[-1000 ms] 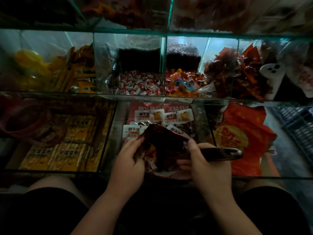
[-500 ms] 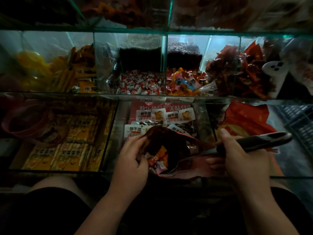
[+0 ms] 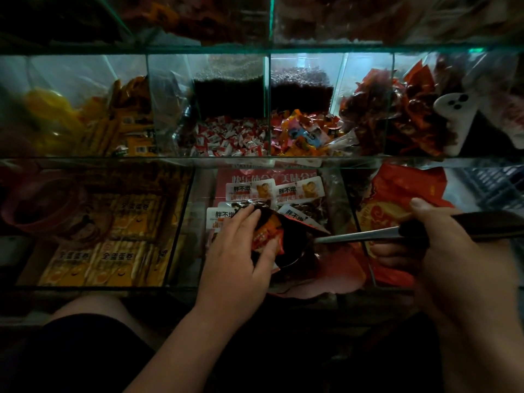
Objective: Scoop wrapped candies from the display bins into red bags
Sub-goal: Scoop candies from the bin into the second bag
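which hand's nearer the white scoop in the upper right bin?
Right. The right hand grips the ladle handle below the white scoop; the left hand is far lower-left, at the red bag.

dim light; tiered glass shelving (image 3: 312, 49) (green-tinted edges); grey floor (image 3: 460, 184) at right, dark crate (image 3: 499, 188) beside.

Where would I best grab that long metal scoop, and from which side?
Take the scoop by its dark handle, from the right, as the right hand grips it now: the handle juts rightward in the open, while the bowl end is sunk in the red bag the left hand holds.
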Demonstrator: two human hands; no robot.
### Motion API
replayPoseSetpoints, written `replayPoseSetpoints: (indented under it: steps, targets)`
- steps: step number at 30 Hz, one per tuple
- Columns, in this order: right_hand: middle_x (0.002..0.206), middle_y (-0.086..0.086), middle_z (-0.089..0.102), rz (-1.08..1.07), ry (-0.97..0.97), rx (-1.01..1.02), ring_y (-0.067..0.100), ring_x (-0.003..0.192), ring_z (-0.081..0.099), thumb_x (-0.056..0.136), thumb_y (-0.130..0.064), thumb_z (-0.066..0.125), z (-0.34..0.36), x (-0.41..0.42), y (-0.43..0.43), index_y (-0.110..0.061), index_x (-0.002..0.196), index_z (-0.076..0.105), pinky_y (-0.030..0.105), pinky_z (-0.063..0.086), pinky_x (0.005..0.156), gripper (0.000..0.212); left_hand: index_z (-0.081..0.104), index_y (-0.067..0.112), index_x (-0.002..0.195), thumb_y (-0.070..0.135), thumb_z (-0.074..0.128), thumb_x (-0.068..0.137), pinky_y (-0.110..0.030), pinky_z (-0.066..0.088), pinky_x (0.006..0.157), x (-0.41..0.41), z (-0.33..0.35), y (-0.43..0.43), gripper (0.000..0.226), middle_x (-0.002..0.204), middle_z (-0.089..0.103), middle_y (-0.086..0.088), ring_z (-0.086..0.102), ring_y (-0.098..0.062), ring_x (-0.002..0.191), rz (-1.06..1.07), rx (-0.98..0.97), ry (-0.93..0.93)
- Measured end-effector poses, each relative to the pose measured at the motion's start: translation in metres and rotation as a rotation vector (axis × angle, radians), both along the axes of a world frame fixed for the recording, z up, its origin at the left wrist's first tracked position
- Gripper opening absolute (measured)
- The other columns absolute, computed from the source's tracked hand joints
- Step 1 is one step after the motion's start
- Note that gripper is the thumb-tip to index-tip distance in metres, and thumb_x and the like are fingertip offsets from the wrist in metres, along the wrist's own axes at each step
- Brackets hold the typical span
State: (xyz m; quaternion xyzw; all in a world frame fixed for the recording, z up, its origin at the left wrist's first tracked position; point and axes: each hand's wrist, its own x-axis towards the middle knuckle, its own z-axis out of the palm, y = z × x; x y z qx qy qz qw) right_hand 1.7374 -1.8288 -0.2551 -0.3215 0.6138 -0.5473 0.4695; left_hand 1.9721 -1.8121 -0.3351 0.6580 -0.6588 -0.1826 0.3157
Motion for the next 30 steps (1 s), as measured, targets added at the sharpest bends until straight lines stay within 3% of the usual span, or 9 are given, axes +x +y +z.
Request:
replayPoseSetpoints:
  steps: [3,8,12,16,19,24,30]
  targets:
    - [0.043,-0.004,0.061,0.022,-0.057,-0.026,0.015,0.035,0.062,0.106,-0.031,0.045,0.013,-0.003,0.004,-0.012,0.081,0.052,0.021,0.046,0.033,0.032,0.029,0.031,0.157,0.070,0.025,0.096,-0.038,0.017,0.126,-0.005,0.002,-0.008,0.072,0.163,0.030,0.014,0.018,-0.006,0.152,-0.029,0.042,-0.081]
    - [0.049,-0.002,0.064,0.054,-0.175,-0.081,0.023,0.045,0.070,0.102,-0.026,0.054,0.020,0.007,0.013,-0.013,0.079,0.057,0.023,0.052,0.038,0.026,0.045,0.021,0.152,0.064,0.025,0.099,-0.031,0.008,0.125,-0.017,0.008,-0.022,0.071,0.157,0.043,0.006,0.025,-0.007,0.148,-0.040,-0.027,-0.173]
    - [0.055,0.006,0.068,0.086,-0.243,-0.105,0.031,0.052,0.073,0.098,-0.015,0.058,0.017,0.019,0.018,-0.021,0.062,0.066,0.026,0.056,0.043,0.037,0.050,0.018,0.149,0.050,0.027,0.103,-0.038,0.018,0.126,-0.025,0.011,-0.035,0.061,0.156,0.045,0.003,0.029,-0.012,0.149,-0.063,-0.029,-0.209]
    - [0.054,0.008,0.068,0.069,-0.317,-0.119,0.032,0.053,0.074,0.095,-0.009,0.058,0.022,0.022,0.019,-0.012,0.073,0.058,0.028,0.058,0.044,0.023,0.052,0.015,0.147,0.043,0.029,0.105,-0.040,0.025,0.124,-0.027,0.020,-0.042,0.056,0.154,0.048,0.000,0.034,-0.015,0.147,-0.070,-0.080,-0.187]
    - [0.053,0.006,0.067,0.028,-0.352,-0.130,0.032,0.053,0.073,0.096,-0.009,0.057,0.029,0.019,0.018,-0.018,0.064,0.061,0.030,0.060,0.046,0.033,0.053,0.015,0.147,0.041,0.032,0.105,-0.034,0.020,0.124,-0.028,0.029,-0.051,0.053,0.155,0.048,0.000,0.032,-0.014,0.148,-0.092,-0.132,-0.192]
    - [0.057,0.002,0.071,-0.050,-0.379,-0.182,0.033,0.064,0.077,0.099,-0.012,0.056,0.043,0.015,0.002,-0.012,0.080,0.058,0.026,0.059,0.049,0.019,0.052,0.015,0.146,0.039,0.039,0.106,-0.044,0.030,0.121,-0.038,0.052,-0.097,0.049,0.154,0.048,-0.001,0.035,-0.016,0.147,-0.180,-0.229,-0.156]
    - [0.059,-0.001,0.074,-0.134,-0.445,-0.227,0.026,0.066,0.078,0.102,-0.016,0.056,0.051,0.021,-0.035,-0.014,0.089,0.058,0.024,0.059,0.052,0.014,0.046,0.019,0.150,0.040,0.046,0.106,-0.041,0.027,0.122,-0.050,0.071,-0.157,0.049,0.163,0.032,0.003,0.025,-0.013,0.150,-0.185,-0.261,0.041]
